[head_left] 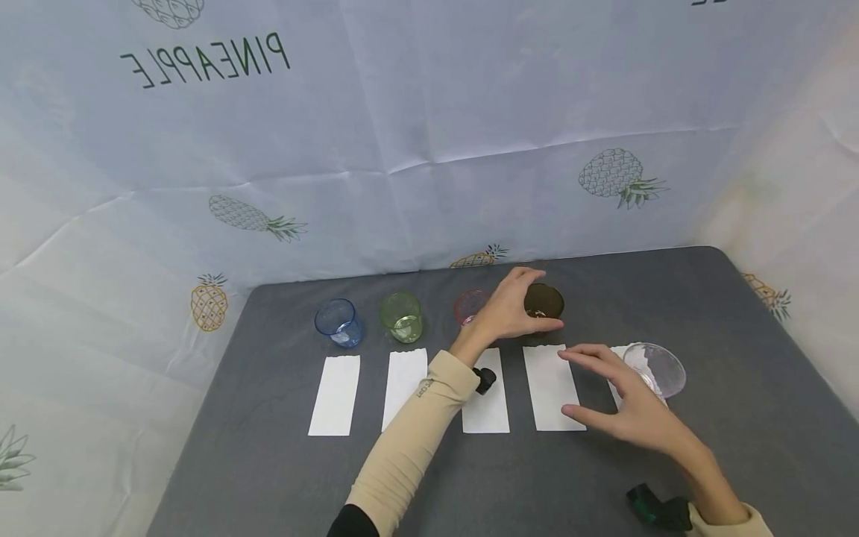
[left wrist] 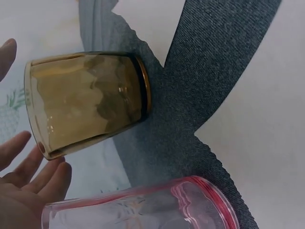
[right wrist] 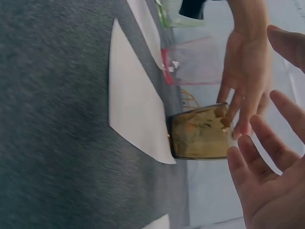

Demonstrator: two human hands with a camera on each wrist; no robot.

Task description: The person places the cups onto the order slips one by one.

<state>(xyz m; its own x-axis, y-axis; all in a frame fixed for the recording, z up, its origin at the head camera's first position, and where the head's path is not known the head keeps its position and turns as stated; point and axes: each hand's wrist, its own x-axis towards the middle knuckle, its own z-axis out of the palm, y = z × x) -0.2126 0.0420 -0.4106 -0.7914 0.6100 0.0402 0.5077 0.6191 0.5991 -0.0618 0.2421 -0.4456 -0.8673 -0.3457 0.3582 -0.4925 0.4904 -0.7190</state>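
An amber glass [head_left: 543,300] stands upright at the back of the grey table. My left hand [head_left: 511,307] reaches to it, thumb and fingers spread on either side of its rim. In the left wrist view the fingers [left wrist: 55,179] lie close to the amber glass [left wrist: 90,100]; whether they touch it I cannot tell. A pink-rimmed glass [head_left: 470,304] stands beside it, partly behind the left hand. My right hand [head_left: 627,406] hovers over the table with thumb and fingers apart, holding nothing. Near its fingers lies a white paper strip [head_left: 549,384].
To the left stand a green glass [head_left: 401,319] and a blue glass [head_left: 338,322]. Several white paper strips [head_left: 335,395] lie in a row in front. At the right is a clear glass [head_left: 671,373] with crumpled white paper [head_left: 640,364]. A pineapple-print cloth [head_left: 416,119] hangs behind.
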